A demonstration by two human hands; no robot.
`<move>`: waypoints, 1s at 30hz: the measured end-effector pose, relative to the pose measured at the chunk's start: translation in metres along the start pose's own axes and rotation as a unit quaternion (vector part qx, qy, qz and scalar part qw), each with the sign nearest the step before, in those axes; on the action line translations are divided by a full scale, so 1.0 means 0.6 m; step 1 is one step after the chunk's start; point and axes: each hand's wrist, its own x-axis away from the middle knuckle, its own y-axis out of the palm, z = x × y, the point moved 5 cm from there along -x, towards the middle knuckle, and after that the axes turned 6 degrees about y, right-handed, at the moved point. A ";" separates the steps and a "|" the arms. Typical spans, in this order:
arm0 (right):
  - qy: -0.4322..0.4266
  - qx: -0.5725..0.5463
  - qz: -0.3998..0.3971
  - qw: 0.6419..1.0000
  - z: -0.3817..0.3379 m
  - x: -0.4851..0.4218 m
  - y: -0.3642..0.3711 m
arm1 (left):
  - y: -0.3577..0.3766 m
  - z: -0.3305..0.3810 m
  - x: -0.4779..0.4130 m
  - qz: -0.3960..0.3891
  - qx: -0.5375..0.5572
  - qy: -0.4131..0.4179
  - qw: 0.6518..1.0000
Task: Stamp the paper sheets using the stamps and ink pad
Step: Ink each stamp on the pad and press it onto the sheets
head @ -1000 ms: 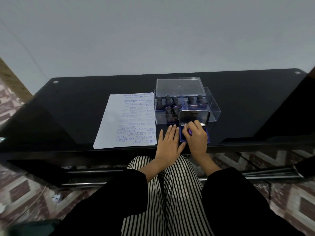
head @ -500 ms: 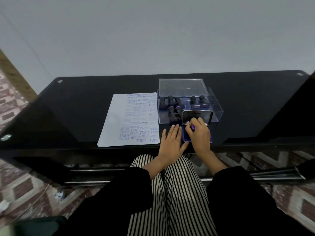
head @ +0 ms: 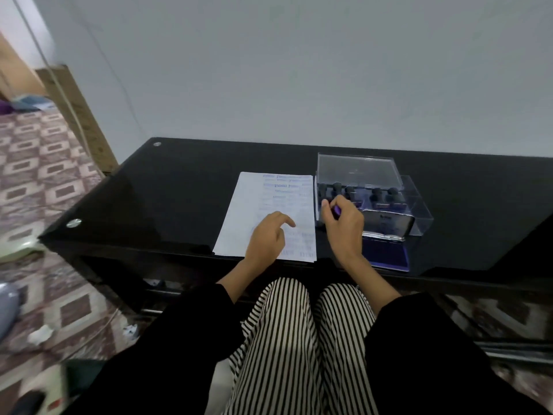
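A white paper sheet with blue stamp prints down its right side lies on the black glass table. My left hand rests on the sheet's lower right part, index finger stretched out. My right hand is closed around a purple stamp, held just right of the paper in front of the clear plastic stamp box. Several dark-handled stamps stand in that box. The open blue ink pad with its raised metal lid lies to the right of my right hand.
The box's clear lid stands up at the back. The table's front edge runs just beyond my striped-trousered knees. A patterned floor and a wooden board against the wall lie to the left.
My right hand has lifted the stamp off the ink pad and moved left and up, toward the paper. My left hand has slid left onto the sheet. The camera has turned left.
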 end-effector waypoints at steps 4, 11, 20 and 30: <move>0.064 -0.041 -0.109 0.991 -0.020 0.015 0.071 | -0.053 -0.061 0.010 0.048 -0.042 -0.048 0.997; 0.071 0.000 -0.236 0.969 -0.046 0.049 0.153 | -0.056 -0.113 0.022 0.000 -0.194 -0.058 0.979; 0.018 0.081 -0.252 0.964 -0.043 0.065 0.188 | -0.026 -0.149 0.041 -0.115 -0.254 -0.105 0.954; -0.011 0.127 -0.227 0.965 -0.041 0.086 0.205 | -0.025 -0.146 0.042 -0.127 -0.268 -0.116 0.948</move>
